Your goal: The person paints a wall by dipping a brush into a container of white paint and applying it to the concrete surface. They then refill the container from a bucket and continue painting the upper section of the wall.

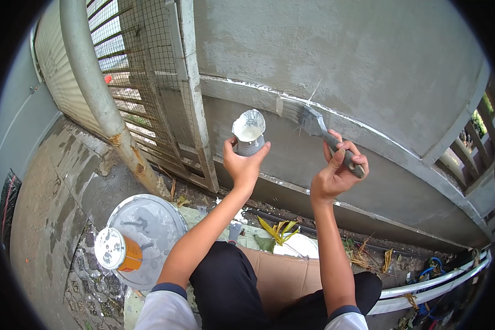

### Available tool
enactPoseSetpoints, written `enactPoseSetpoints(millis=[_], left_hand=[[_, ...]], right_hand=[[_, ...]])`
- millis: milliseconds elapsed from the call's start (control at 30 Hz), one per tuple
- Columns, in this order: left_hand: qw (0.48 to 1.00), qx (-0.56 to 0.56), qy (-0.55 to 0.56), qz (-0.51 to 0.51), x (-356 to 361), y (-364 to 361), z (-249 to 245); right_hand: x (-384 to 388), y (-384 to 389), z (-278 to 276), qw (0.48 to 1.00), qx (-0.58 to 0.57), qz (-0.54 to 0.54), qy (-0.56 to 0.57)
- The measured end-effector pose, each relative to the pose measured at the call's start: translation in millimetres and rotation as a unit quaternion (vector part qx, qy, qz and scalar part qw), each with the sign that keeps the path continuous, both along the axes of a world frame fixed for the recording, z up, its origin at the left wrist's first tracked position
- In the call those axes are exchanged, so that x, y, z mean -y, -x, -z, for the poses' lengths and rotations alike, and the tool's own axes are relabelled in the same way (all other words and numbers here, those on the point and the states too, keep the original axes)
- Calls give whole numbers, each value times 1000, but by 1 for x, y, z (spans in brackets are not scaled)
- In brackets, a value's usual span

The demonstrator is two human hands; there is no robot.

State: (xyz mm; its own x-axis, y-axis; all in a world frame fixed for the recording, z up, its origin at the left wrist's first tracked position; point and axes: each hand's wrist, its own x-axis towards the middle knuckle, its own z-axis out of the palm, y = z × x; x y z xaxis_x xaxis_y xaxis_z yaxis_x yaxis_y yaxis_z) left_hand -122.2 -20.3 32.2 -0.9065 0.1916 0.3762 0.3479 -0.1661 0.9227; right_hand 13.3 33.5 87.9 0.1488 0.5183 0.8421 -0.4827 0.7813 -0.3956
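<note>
My left hand (244,163) is wrapped round a small grey cup (251,144), its rim smeared white and white paint visible inside. In my right hand (338,173) is a paintbrush (335,142), gripped by its dark handle. The brush's bristles (292,110) are spread against or very close to the grey wall (269,137), just under a raised ledge (242,85) with a white streak along it. The cup is held out a little to the left of the bristles, apart from them.
On the left, a large lidded bucket (170,212) carries an orange can with a white lid (127,254). A rusty pole (102,104) and mesh gate (148,82) rise behind. Cardboard (269,269) lies between my knees; a scraper (235,231) and yellow leaves (278,231) are near the wall's foot.
</note>
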Motion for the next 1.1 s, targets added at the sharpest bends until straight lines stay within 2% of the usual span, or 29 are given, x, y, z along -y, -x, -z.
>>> enactPoseSetpoints(millis=[67,100,133,200,233,300,333,400,467,533,633,733,767,800,867,967,1000,1067,1100], left_hand=[[1000,-9,6,-2,4,1,-1],[1000,-12,16,3,4,1,0],[1000,-14,27,7,5,0,1],[999,-14,39,15,3,-2,5],[998,-17,53,21,2,-2,8],[997,-6,67,25,1,-7,14],[996,7,81,28,1,-9,17],[993,43,96,45,1,-8,28],[988,131,71,40,-3,-5,48],[987,130,83,38,1,2,60],[988,119,96,23,5,10,61],[989,95,114,0,8,9,49],[992,96,86,10,7,9,48],[993,96,58,21,6,8,46],[993,97,55,28,3,6,44],[994,90,63,16,-2,5,49],[994,92,61,17,-2,4,51],[994,92,61,18,-1,4,52],[993,95,60,34,1,4,52]], right_hand=[[0,-9,12,996,-13,82,-34],[5,-17,12,991,-24,127,-29],[12,-26,14,991,-23,129,-32],[26,-42,16,973,-62,223,0],[32,-44,17,973,-63,224,-1],[45,-40,19,954,-57,289,-50],[48,-32,19,954,-59,289,-49],[50,-12,16,985,-57,142,-81],[39,12,16,992,-12,63,-111],[25,38,22,996,-18,17,-91],[3,40,24,997,-42,53,-44],[-7,-3,25,984,-71,157,-41],[-6,-19,24,976,-73,203,-26],[1,-33,22,976,-68,205,-26],[16,-55,19,959,-114,256,44],[39,-51,24,954,-105,281,23],[43,-44,26,953,-105,283,28],[42,-23,26,985,-100,140,-10],[36,-14,27,985,-101,141,-6]])
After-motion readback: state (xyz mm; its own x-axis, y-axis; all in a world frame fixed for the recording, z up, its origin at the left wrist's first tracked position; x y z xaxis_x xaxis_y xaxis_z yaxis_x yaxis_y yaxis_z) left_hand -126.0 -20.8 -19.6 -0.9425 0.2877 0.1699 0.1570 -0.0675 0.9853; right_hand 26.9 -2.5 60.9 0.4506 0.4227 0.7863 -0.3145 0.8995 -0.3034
